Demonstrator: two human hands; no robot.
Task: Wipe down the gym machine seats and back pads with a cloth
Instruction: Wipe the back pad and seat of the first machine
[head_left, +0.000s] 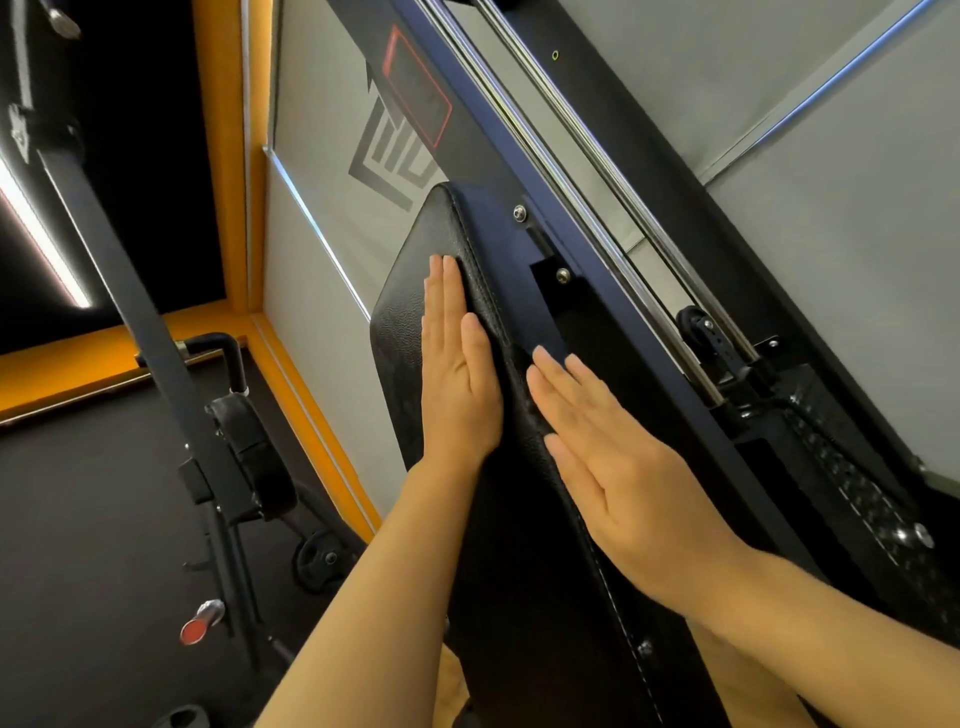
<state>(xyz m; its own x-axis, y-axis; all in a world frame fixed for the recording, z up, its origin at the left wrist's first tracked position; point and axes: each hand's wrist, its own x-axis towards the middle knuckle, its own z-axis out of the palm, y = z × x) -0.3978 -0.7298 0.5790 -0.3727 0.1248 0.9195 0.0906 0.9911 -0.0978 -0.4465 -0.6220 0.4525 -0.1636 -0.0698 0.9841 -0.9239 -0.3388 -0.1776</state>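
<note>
A long black padded back pad (415, 291) of a gym machine runs from the upper middle down to the bottom of the head view. My left hand (457, 374) lies flat on its front face near the top, fingers straight and together. My right hand (613, 467) is flat with straight fingers along the pad's right side edge, lower down. No cloth shows in either hand or anywhere in view.
The pad is bolted to a dark blue machine frame (524, 171) with chrome guide rods (597, 171) and a black pulley (698, 325). To the left stand another machine's post (156, 332), a small pad (254, 457), a weight plate (317, 558) and a red-capped bar end (200, 623).
</note>
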